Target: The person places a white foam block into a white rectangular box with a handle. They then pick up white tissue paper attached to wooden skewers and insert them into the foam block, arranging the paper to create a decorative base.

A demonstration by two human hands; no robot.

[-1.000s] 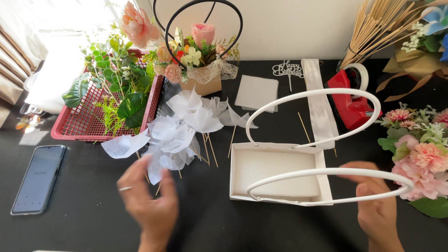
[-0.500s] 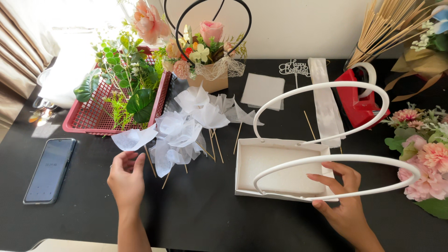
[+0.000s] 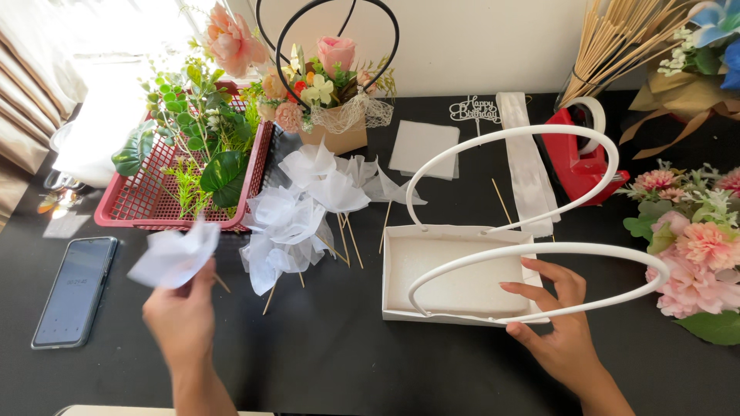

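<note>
Black table (image 3: pixel 324 362), white wall (image 3: pixel 493 46) (sunlit window (image 3: pixel 116 31))

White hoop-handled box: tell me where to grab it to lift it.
Grip the upper hoop at its top, coming from above. It arches clear over the white box, while the right hand already steadies the lower hoop.
</note>
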